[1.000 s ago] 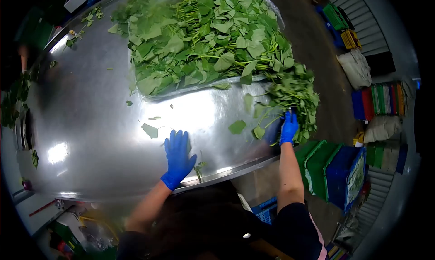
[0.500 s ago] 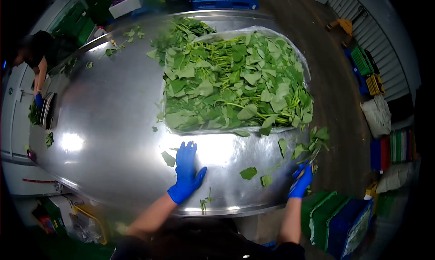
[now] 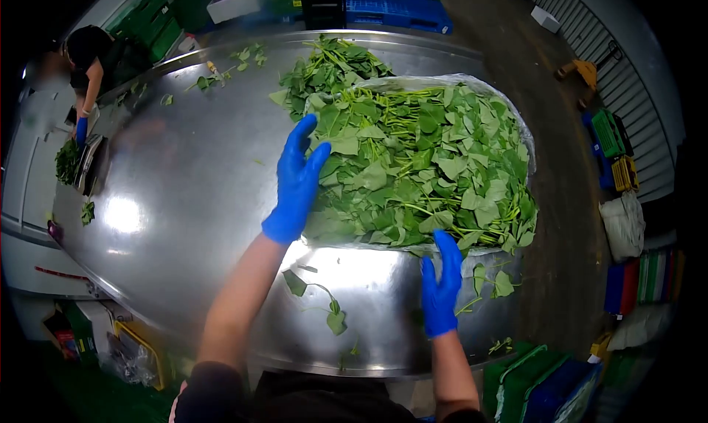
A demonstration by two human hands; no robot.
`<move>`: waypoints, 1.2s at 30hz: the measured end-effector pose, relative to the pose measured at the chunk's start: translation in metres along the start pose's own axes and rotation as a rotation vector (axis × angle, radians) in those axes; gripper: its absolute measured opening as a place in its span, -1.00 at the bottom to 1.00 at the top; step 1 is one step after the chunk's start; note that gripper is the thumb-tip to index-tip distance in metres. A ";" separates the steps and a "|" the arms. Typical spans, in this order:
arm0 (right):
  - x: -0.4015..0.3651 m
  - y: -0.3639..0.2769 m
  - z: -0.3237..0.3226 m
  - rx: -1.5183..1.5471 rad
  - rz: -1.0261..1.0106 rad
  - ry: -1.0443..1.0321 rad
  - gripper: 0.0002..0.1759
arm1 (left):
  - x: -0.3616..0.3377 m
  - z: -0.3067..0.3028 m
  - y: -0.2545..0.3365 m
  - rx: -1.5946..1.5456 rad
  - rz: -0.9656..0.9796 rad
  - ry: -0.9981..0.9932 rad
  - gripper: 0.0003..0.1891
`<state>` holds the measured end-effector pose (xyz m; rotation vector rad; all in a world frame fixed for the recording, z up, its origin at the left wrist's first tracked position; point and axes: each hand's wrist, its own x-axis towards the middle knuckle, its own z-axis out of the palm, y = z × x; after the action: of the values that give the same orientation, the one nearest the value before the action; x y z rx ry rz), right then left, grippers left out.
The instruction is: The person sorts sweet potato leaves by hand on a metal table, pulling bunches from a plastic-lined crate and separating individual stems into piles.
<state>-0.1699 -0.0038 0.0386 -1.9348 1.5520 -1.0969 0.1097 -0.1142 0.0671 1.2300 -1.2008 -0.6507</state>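
Note:
A big heap of green leafy stems (image 3: 420, 165) lies on a clear plastic sheet (image 3: 509, 109) on a steel table (image 3: 184, 202). My left hand (image 3: 297, 179), in a blue glove, reaches over the heap's left edge with its fingers spread and nothing in it. My right hand (image 3: 440, 283), also blue-gloved, is flat and open just below the heap's near edge, touching the table by the plastic. Loose leaves (image 3: 317, 297) lie on the steel between my arms, and a few more leaves (image 3: 493, 281) sit right of my right hand.
A second, smaller bunch of greens (image 3: 328, 65) lies behind the heap. Another person (image 3: 92, 61) with a blue glove works at the table's far left. Blue and green crates (image 3: 549, 382) stand on the floor at right; blue crates (image 3: 394, 10) stand beyond the table.
My left hand rose from the bare steel to the heap's left edge. My right hand let go of the small bunch at the table's right edge and moved in under the heap.

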 end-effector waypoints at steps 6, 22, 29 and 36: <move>0.141 -0.004 0.099 0.027 -0.039 0.018 -0.39 | 0.069 0.033 -0.051 0.078 -0.183 -0.123 -0.35; 0.184 -0.037 0.187 0.489 -0.005 -0.053 -0.24 | 0.114 0.014 -0.060 -0.234 -0.629 -0.330 -0.52; 0.189 -0.074 0.209 0.755 -0.031 -0.122 -0.12 | 0.117 -0.029 -0.090 -0.422 -0.711 -0.242 -0.59; 0.180 -0.082 0.204 0.927 0.095 -0.216 -0.33 | 0.094 -0.062 -0.099 -0.883 -0.925 -0.059 -0.56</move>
<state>0.0521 -0.1809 0.0334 -1.2627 0.7715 -1.2128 0.2171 -0.2036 0.0121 0.9228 -0.2066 -1.6808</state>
